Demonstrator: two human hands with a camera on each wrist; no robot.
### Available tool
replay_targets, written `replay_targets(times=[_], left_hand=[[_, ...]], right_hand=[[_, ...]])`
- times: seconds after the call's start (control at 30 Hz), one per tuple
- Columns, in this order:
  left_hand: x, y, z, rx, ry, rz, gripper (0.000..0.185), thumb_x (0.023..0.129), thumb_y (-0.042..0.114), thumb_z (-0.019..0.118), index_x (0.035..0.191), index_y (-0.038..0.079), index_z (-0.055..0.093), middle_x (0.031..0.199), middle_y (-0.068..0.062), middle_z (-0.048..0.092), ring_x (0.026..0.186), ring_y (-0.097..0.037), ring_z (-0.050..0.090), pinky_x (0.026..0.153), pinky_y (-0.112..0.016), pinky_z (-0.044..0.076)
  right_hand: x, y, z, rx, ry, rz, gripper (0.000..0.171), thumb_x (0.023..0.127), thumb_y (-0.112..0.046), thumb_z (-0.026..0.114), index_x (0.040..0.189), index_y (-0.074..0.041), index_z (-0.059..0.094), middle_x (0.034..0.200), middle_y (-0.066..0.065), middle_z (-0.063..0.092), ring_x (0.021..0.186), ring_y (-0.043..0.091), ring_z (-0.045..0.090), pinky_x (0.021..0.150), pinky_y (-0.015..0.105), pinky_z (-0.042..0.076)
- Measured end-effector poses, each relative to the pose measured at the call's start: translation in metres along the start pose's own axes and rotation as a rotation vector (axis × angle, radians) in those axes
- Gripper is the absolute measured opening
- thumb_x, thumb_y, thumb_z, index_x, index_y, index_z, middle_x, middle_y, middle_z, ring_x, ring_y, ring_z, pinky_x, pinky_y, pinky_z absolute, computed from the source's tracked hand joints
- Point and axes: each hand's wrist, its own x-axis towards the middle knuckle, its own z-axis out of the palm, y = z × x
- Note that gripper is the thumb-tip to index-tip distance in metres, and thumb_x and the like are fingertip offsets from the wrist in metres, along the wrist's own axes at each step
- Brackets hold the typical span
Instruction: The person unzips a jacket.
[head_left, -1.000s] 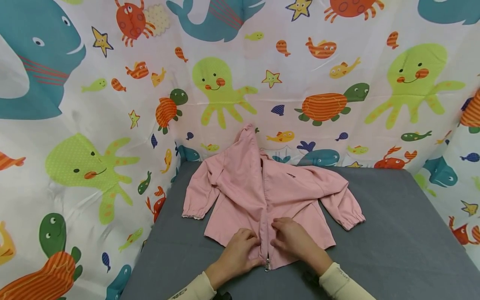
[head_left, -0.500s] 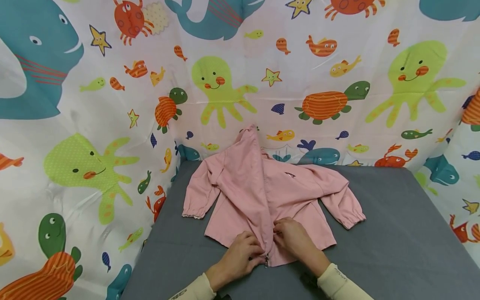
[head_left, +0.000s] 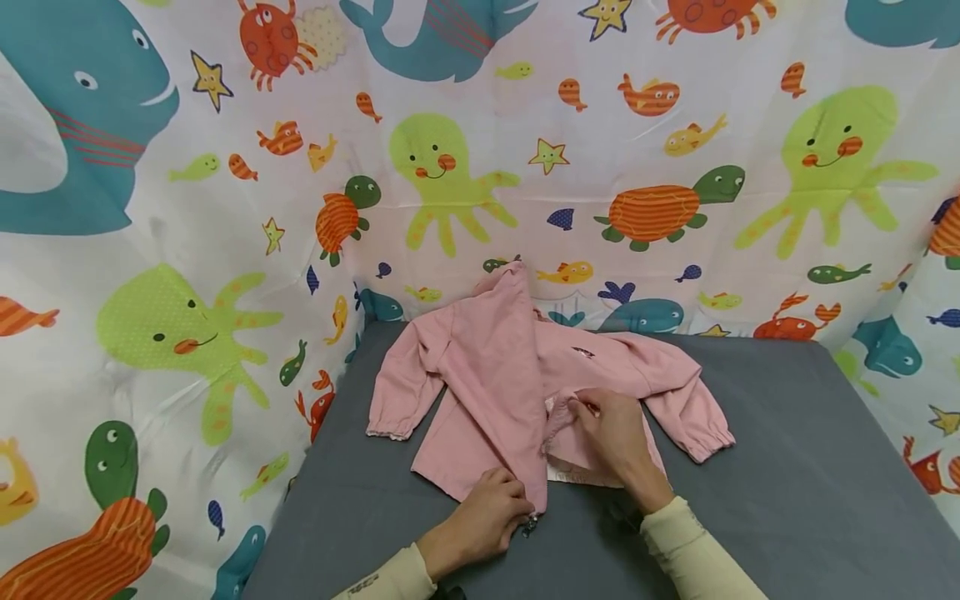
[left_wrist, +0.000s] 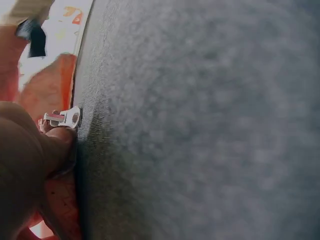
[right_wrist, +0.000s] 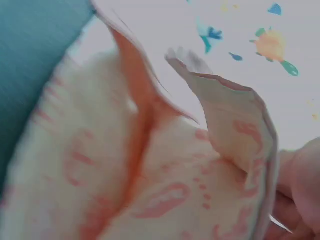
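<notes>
A small pink jacket (head_left: 480, 375) lies front up, sleeves spread to both sides and hood at the far end. My left hand (head_left: 491, 512) pinches the bottom corner of its left front panel, right by the metal zipper slider (head_left: 530, 525). Close up in the left wrist view, the slider (left_wrist: 70, 117) sits against the thumb tip. My right hand (head_left: 615, 429) pinches the edge of the right front panel, raised and folded back. Under it shows pale lining with red print (right_wrist: 165, 195), also in the right wrist view, where part of the right hand (right_wrist: 300, 185) grips the panel's edge.
A grey cloth surface (head_left: 787, 467) spreads under the jacket. Behind and at both sides hangs a white curtain (head_left: 480, 308) printed with sea animals; the hood reaches up against it at the back.
The right hand has moved up and away, lifting the right front panel's lower edge and baring the lining. The left panel's edge now lies further right, its corner still held by the left hand.
</notes>
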Motion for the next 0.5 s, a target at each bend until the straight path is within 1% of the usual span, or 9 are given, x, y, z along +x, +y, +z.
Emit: replay_targets(times=[0.03,0.07,0.13,0.2,0.27,0.3,0.37,0.43,0.5], left_hand=[[0.0,0.0,0.001,0.001,0.003,-0.001,0.008,0.1,0.023,0.078,0.103,0.026,0.085,0.095,0.011,0.069,0.101,-0.013,0.06,0.1,-0.038,0.052],[0.0,-0.001,0.001,-0.002,0.006,-0.007,0.008,0.101,0.025,0.078,0.104,0.026,0.085,0.095,0.011,0.07,0.1,-0.013,0.061,0.099,-0.038,0.052],[-0.001,-0.001,0.003,-0.017,0.022,-0.021,0.008,0.101,0.026,0.078,0.105,0.025,0.085,0.096,0.011,0.071,0.099,-0.012,0.061,0.099,-0.036,0.052],[-0.002,-0.001,0.004,-0.038,0.038,-0.028,0.007,0.101,0.027,0.078,0.104,0.024,0.084,0.096,0.011,0.072,0.099,-0.011,0.061,0.098,-0.035,0.052],[-0.003,0.0,0.003,-0.075,0.045,-0.038,0.006,0.101,0.028,0.079,0.103,0.024,0.083,0.096,0.011,0.072,0.098,-0.01,0.06,0.098,-0.035,0.052],[-0.003,0.0,0.002,-0.094,0.043,-0.042,0.006,0.101,0.028,0.079,0.103,0.024,0.083,0.096,0.012,0.072,0.098,-0.01,0.06,0.098,-0.035,0.052],[-0.003,-0.001,0.001,-0.119,0.038,-0.047,0.006,0.101,0.031,0.079,0.102,0.025,0.082,0.096,0.013,0.071,0.097,-0.009,0.06,0.098,-0.035,0.052],[-0.001,-0.003,-0.002,-0.14,0.029,-0.056,0.007,0.102,0.033,0.079,0.102,0.027,0.082,0.096,0.014,0.071,0.096,-0.008,0.06,0.097,-0.034,0.052],[0.0,-0.006,-0.002,-0.153,0.022,-0.061,0.008,0.103,0.035,0.077,0.103,0.028,0.082,0.097,0.015,0.071,0.095,-0.006,0.059,0.095,-0.033,0.052]], right_hand=[[0.005,0.0,-0.003,0.011,-0.015,0.009,0.007,0.096,-0.014,0.085,0.089,-0.012,0.085,0.074,-0.003,0.074,0.066,0.011,0.063,0.062,0.033,0.051],[0.008,0.0,-0.005,0.015,-0.054,0.005,0.01,0.096,-0.015,0.085,0.087,-0.012,0.085,0.07,-0.005,0.069,0.063,0.01,0.059,0.06,0.031,0.048],[0.01,0.0,-0.007,0.026,-0.165,-0.007,0.018,0.097,-0.016,0.084,0.079,-0.015,0.081,0.061,-0.008,0.056,0.056,0.006,0.049,0.054,0.026,0.039],[0.007,0.001,-0.007,0.035,-0.266,-0.008,0.028,0.097,-0.017,0.084,0.071,-0.019,0.075,0.057,-0.011,0.042,0.051,0.004,0.04,0.051,0.023,0.032],[0.003,0.0,-0.006,0.039,-0.314,-0.009,0.035,0.097,-0.016,0.084,0.066,-0.022,0.068,0.056,-0.012,0.036,0.05,0.002,0.036,0.052,0.022,0.03],[0.001,0.0,-0.006,0.042,-0.321,-0.011,0.038,0.097,-0.016,0.084,0.065,-0.022,0.065,0.056,-0.012,0.036,0.05,0.001,0.036,0.052,0.022,0.029],[0.0,-0.001,-0.008,0.054,-0.315,-0.017,0.031,0.096,-0.014,0.084,0.069,-0.022,0.07,0.057,-0.012,0.043,0.054,0.001,0.04,0.055,0.022,0.033],[0.001,-0.002,-0.012,0.056,-0.305,-0.016,0.017,0.097,-0.015,0.083,0.081,-0.019,0.08,0.061,-0.011,0.052,0.057,0.001,0.045,0.057,0.023,0.038],[0.006,-0.003,-0.015,0.052,-0.293,-0.019,0.006,0.097,-0.016,0.081,0.094,-0.015,0.086,0.066,-0.008,0.063,0.06,0.003,0.051,0.06,0.025,0.045]])
